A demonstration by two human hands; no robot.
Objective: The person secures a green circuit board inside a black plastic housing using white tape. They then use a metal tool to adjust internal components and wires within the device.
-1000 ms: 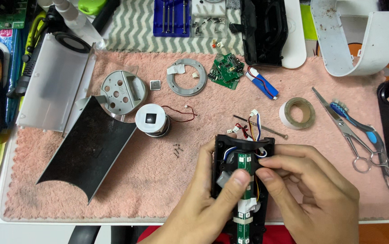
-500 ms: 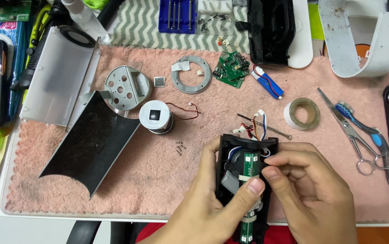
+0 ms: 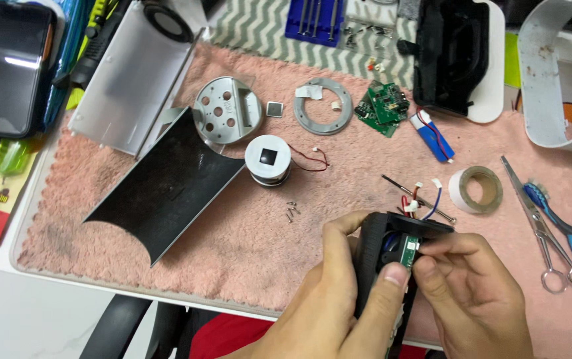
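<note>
Both hands grip a black plastic housing [image 3: 376, 244] at the lower middle of the pink mat. My left hand [image 3: 329, 292] wraps its left side, thumb pressed on a green circuit board [image 3: 408, 252] inside it. My right hand [image 3: 475, 292] pinches the board's right edge with fingertips. Red, blue and white wires with small white plugs [image 3: 419, 198] stick out of the housing's top end.
On the pink mat [image 3: 246, 252] lie a curved black panel [image 3: 166, 179], a round metal part with a black square [image 3: 267, 159], a perforated disc [image 3: 227, 110], a grey ring [image 3: 322, 106], a green board [image 3: 384, 106], a blue battery [image 3: 432, 136], a tape roll [image 3: 475, 189], scissors [image 3: 545, 226], tiny screws [image 3: 291, 211]. A phone [image 3: 7, 70] at left.
The housing has tilted up on edge toward me, so less of its inside shows. My hands have closed tighter around it, and the view has shifted a little.
</note>
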